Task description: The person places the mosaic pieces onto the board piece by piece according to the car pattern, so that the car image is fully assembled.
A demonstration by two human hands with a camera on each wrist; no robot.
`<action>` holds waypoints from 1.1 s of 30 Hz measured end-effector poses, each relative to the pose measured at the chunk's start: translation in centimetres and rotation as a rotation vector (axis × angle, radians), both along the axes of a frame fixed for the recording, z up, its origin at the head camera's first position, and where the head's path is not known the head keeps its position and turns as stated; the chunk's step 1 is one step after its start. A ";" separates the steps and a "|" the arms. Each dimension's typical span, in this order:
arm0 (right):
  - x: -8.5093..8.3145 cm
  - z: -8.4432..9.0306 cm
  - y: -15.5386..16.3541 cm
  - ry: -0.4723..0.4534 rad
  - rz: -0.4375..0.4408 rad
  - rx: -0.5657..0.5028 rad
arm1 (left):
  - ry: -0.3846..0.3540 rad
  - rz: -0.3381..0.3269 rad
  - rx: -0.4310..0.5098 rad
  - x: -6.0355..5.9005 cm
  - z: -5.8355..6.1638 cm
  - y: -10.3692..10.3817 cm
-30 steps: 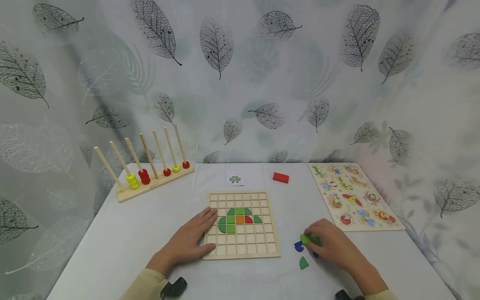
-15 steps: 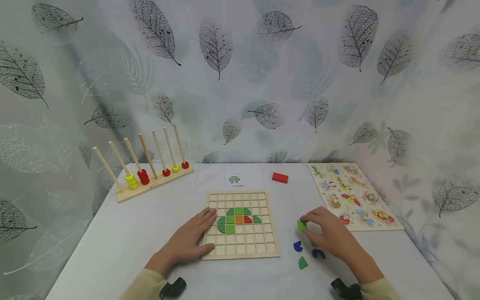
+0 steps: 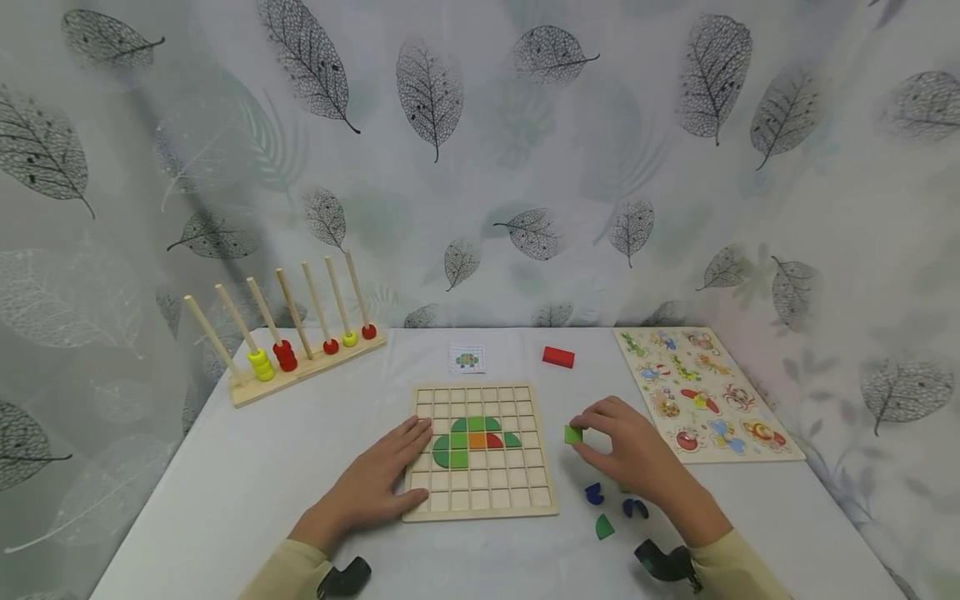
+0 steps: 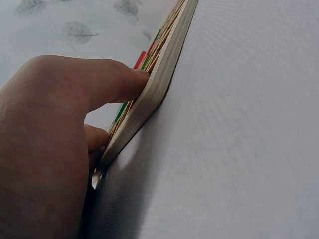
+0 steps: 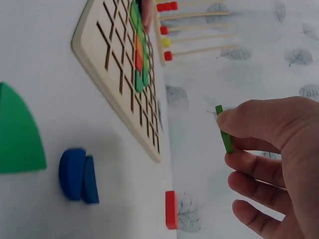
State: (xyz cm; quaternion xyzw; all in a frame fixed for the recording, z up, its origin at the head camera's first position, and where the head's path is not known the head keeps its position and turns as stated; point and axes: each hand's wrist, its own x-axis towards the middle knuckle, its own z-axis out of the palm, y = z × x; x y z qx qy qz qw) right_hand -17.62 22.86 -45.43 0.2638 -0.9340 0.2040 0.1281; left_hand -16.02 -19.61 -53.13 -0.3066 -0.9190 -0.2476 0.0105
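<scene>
A wooden grid board point(image 3: 480, 492) lies in the middle of the table, with green, orange and red tiles set in its upper cells. My left hand point(image 3: 375, 479) rests on the board's left edge, fingers straight; in the left wrist view the thumb point(image 4: 117, 82) lies on the rim. Between thumb and fingertips my right hand point(image 3: 630, 446) pinches a light green square tile point(image 3: 573, 434), raised to the right of the board. The right wrist view shows that green tile point(image 5: 224, 130) edge-on. Below this hand lie blue pieces point(image 3: 594, 493) and a green quarter-circle tile point(image 3: 604, 527).
Behind the board are a small pattern card point(image 3: 467, 359) and a red block point(image 3: 558, 357). A peg stand with red and yellow beads point(image 3: 300, 367) stands at the back left. An animal picture puzzle board point(image 3: 705, 392) lies at the right.
My right hand has picked up the green square tile from among the loose pieces and carried it up and left toward the board. The left hand stays in place on the board.
</scene>
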 end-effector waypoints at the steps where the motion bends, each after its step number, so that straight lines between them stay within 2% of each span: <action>1: -0.1 0.0 -0.3 0.000 0.004 -0.008 | 0.002 -0.001 0.000 0.0 0.0 0.0; 23: -1.1 1.1 -4.9 -0.028 0.106 -0.035 | 0.018 -0.009 0.010 0.1 0.2 0.0; 33: -1.4 0.8 -6.2 -0.038 0.131 -0.054 | 0.004 -0.007 0.004 0.0 0.0 0.0</action>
